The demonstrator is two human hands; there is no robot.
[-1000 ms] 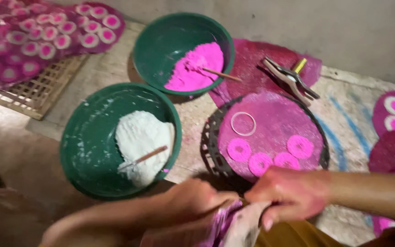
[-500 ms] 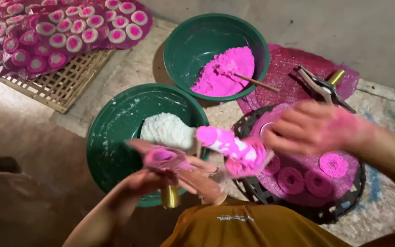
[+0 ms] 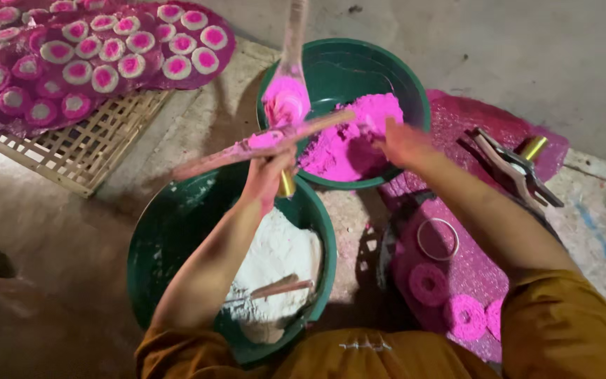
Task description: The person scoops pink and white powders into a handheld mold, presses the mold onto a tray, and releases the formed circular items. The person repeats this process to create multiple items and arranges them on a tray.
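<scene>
My left hand (image 3: 266,177) grips a pink-stained, plier-like mould tool (image 3: 285,105) with a brass cylinder at its base. Its long handles spread up and to the left, and a heap of pink powder sits on it. It hangs over the gap between two green bowls. My right hand (image 3: 401,140) is over the far bowl (image 3: 394,63) of pink powder (image 3: 348,144) and holds the end of a thin wooden stick (image 3: 313,126) that reaches across to the tool. The near bowl (image 3: 150,238) holds white powder (image 3: 275,256) with another stick (image 3: 278,286) lying in it.
On the right, a round pink-coated tray (image 3: 471,260) carries pink rings (image 3: 429,284) and a metal ring (image 3: 438,238). A second plier-like tool (image 3: 517,163) lies on a pink sheet behind it. At the far left, a bamboo rack (image 3: 85,151) holds several pink-and-white discs (image 3: 71,60).
The view has shifted. My left hand raised the tool from near my lap up between the bowls. My right hand left the tool and took the stick in the pink powder bowl.
</scene>
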